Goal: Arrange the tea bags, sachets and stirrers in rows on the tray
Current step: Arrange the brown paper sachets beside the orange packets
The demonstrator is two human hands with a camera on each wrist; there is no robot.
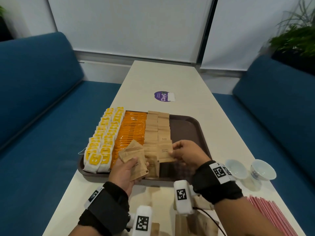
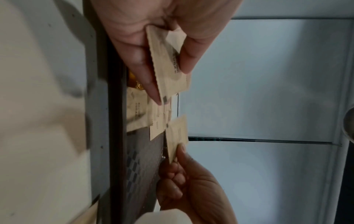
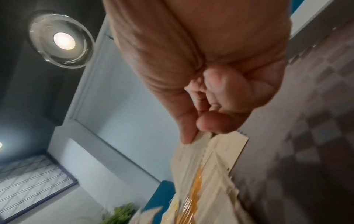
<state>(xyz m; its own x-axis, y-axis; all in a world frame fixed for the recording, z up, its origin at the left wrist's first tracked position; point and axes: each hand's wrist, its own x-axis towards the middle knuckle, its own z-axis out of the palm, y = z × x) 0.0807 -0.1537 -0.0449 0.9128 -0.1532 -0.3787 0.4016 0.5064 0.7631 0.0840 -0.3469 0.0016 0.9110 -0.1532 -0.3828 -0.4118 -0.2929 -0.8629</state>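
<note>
A brown tray [image 1: 187, 126] on the table carries rows of yellow tea bags [image 1: 105, 138], orange sachets [image 1: 131, 130] and brown sugar sachets [image 1: 157, 126]. My left hand [image 1: 126, 169] grips a fanned bunch of brown sugar sachets [image 1: 134, 159] over the tray's near edge; in the left wrist view the bunch [image 2: 168, 63] sits between thumb and fingers. My right hand [image 1: 185, 152] pinches one brown sachet [image 1: 166, 153] at the near end of the right sugar row, also seen as a pale sachet [image 3: 193, 145] under the fingertips. Pink stirrers [image 1: 272, 217] lie at the table's near right.
Two small white cups [image 1: 248, 169] stand right of the tray. Loose brown sachets [image 1: 196, 223] lie on the table under my wrists. A purple sticker [image 1: 164, 96] is beyond the tray. Blue sofas flank the table; the tray's right strip [image 1: 185, 133] is bare.
</note>
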